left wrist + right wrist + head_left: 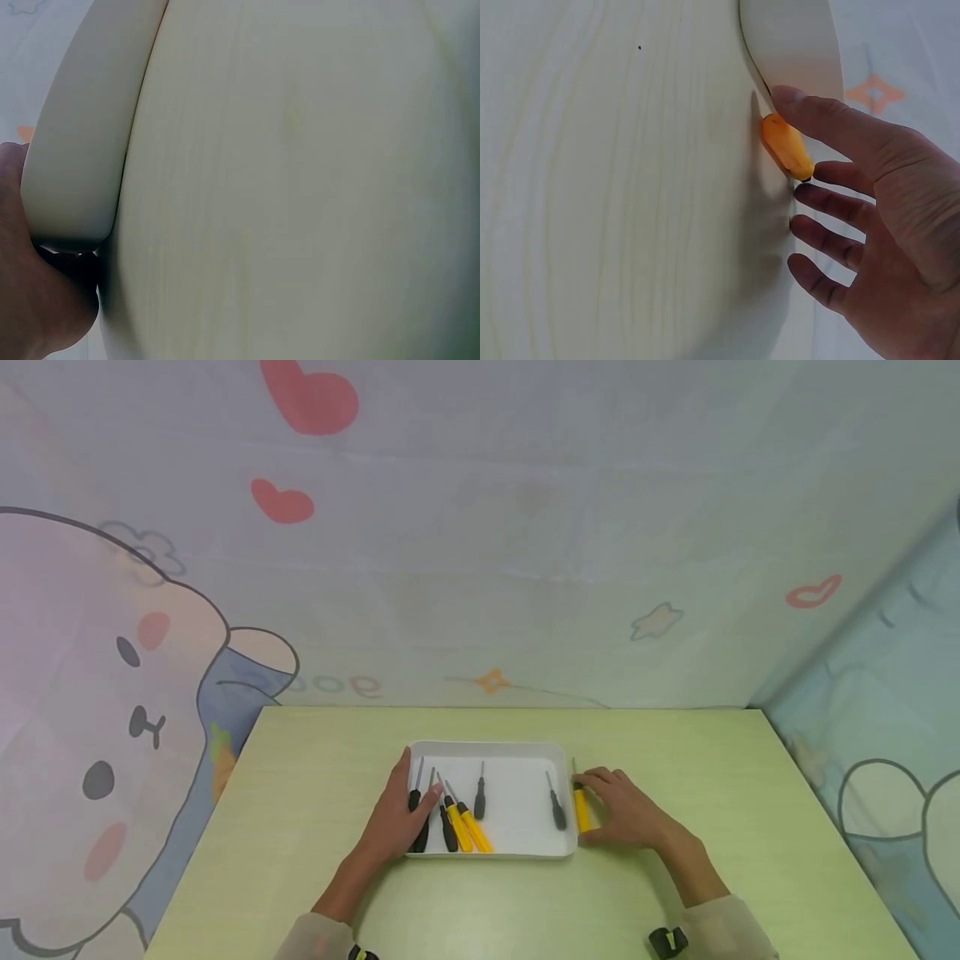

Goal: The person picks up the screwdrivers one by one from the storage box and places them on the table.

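A white tray [517, 847] lies on the table with several black-handled and yellow-handled screwdrivers in it. My left hand [397, 818] grips the tray's left end, thumb over the rim above the screwdrivers, other fingers outside; the left wrist view shows the tray's outer wall [82, 135] beside that hand [37, 300]. Outside the tray's right wall is a yellow screwdriver [582, 811], its shaft pointing to the back. My right hand [626, 810] holds its handle [784, 146] lengthwise between thumb and index finger, the remaining fingers spread apart.
Inside the tray, two yellow-handled screwdrivers [476, 828] and several black ones crowd the left half. One black screwdriver [557, 810] lies near the right wall. The pale table [337, 752] meets a printed cloth backdrop [525, 568] at its back edge.
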### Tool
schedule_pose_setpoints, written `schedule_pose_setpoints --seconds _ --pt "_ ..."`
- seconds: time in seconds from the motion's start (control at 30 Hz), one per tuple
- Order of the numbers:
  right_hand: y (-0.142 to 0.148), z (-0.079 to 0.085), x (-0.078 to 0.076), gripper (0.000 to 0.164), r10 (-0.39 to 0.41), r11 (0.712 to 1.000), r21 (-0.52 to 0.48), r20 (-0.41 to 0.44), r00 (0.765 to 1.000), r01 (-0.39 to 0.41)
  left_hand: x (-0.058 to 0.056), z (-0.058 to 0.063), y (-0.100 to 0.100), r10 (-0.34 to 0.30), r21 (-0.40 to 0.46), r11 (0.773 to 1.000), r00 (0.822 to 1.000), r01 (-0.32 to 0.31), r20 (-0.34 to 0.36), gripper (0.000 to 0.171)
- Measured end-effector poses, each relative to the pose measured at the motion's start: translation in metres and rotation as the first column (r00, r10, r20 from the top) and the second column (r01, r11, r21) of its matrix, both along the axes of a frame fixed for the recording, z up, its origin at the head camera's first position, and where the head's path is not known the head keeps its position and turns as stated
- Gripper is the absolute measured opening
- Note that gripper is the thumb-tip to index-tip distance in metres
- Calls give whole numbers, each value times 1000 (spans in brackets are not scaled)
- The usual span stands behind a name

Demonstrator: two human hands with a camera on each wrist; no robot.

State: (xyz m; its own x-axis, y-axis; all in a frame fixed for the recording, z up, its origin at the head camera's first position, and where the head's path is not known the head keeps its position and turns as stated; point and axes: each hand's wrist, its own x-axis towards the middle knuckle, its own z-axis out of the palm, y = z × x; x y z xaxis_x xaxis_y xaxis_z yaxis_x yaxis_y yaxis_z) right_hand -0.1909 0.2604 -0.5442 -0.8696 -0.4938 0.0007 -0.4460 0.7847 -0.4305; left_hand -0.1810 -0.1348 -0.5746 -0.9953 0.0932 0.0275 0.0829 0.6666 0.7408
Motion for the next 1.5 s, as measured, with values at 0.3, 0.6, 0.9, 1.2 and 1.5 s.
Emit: schedule_pose_setpoints --seconds 0.3,0.6,0.9,1.2,1.5 --pt "2 -1 -1 91 -4 1000 -17 29 1000 4 -1 0 -1 -1 -1 1000 1000 1 -23 90" --pt "6 3 0 94 -26 997 -70 67 997 30 1 2 1 6 5 1000 1000 -6 -23 91" --pt "9 8 5 92 -32 992 -114 109 994 45 2 2 0 5 7 1000 1000 -4 -28 90" --pt "10 11 8 91 -36 989 -140 120 992 53 2 0 0 1 10 1000 1000 0 -24 91" --pt "10 13 8 90 -38 992 -117 90 995 48 0 -2 0 7 13 1000 1000 -6 -30 91"
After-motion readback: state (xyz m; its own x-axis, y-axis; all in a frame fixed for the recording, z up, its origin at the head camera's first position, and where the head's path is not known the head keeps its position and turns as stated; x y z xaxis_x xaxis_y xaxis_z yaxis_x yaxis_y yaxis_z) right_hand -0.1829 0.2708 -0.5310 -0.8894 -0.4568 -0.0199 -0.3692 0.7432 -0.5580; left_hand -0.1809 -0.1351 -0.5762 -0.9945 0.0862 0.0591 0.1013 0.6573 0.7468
